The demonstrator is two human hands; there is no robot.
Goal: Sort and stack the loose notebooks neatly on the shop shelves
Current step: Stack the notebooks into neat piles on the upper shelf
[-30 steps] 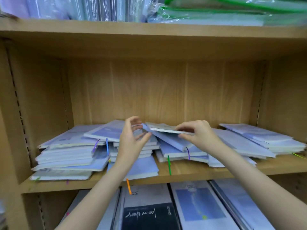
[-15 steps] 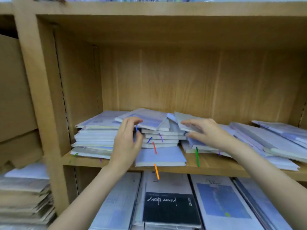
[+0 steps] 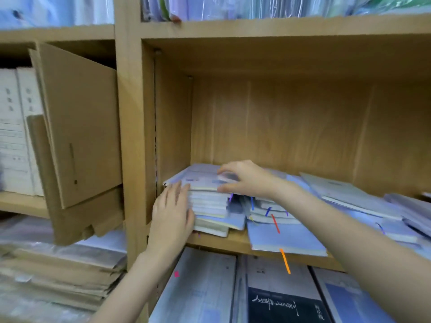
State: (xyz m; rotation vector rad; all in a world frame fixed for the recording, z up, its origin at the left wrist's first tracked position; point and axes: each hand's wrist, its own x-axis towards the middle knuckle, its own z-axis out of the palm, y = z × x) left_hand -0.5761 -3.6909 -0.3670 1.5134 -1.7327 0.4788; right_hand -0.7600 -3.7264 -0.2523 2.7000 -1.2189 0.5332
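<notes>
A stack of pale blue notebooks (image 3: 210, 203) stands at the left end of a wooden shelf (image 3: 235, 243). My left hand (image 3: 171, 212) lies flat with straight fingers against the stack's left side. My right hand (image 3: 245, 178) reaches over from the right and holds the top notebook (image 3: 200, 174) between thumb and fingers at its right edge. A second, looser pile of notebooks (image 3: 270, 213) with coloured ribbon markers lies just right of the stack. One blue notebook (image 3: 284, 238) with an orange ribbon juts over the shelf's front edge. More notebooks (image 3: 349, 194) lie fanned out to the right.
The shelf's upright side panel (image 3: 137, 136) stands right next to the stack. Brown cardboard folders (image 3: 79, 127) lean in the bay to the left. Larger books, one with a black cover (image 3: 284, 306), lie on the shelf below. Plastic-wrapped stock (image 3: 256, 7) fills the shelf above.
The view has swung left. My left hand moved from the front of the middle pile to the left stack's side. My right hand moved left onto the top of that stack.
</notes>
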